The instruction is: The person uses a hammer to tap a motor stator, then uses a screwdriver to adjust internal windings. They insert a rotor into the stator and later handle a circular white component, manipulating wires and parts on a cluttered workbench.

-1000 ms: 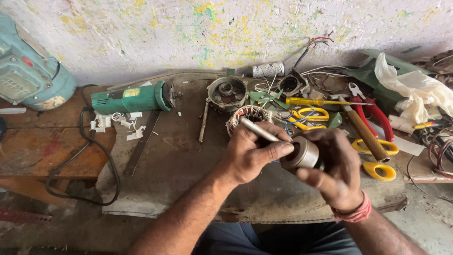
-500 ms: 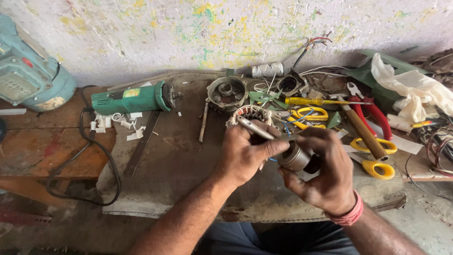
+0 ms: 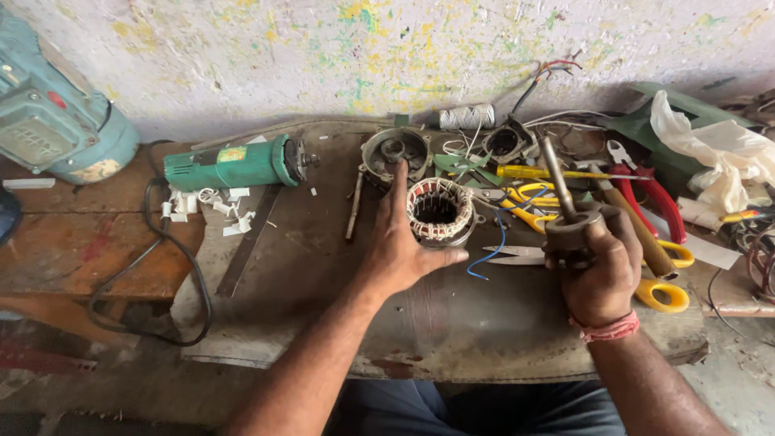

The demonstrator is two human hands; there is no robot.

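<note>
Paint-flecked plaster wall (image 3: 323, 56) backs a worn, grimy grey work slab (image 3: 452, 323), and on my feed all handling takes place over that slab.

Item in hand: a dark cylindrical motor rotor with a long steel shaft (image 3: 569, 218). I see the right hand (image 3: 601, 270) clamped around the rotor's body, shaft pointing up and tilted slightly to the left, held above the slab's right side. Half a second ago both hands met on this rotor near centre; now only the right has it, and it sits further right with the shaft more upright.

The left hand (image 3: 404, 242) has let go. It is spread flat, fingers extended toward the wall, thumb out to the right, gripping nothing. I cannot tell whether the palm rests on the slab or hovers over it. The two hands are now well apart.

Just beside the left hand's fingers stands a round stator ring with copper and red windings (image 3: 440, 211), with a thin blue wire (image 3: 492, 258) trailing from it toward the rotor. Behind it lies a round grey metal end housing (image 3: 394, 153). Yellow-handled scissors (image 3: 662, 282) lie behind and to the right of the right hand; a red-handled plier (image 3: 654, 198) lies beyond them. Further left, a green angle grinder (image 3: 234, 167) lies on its side, unmoved, with white plastic scraps (image 3: 206, 206) in front of it. A spool of pale thread (image 3: 468, 117) rests against the wall.
</note>
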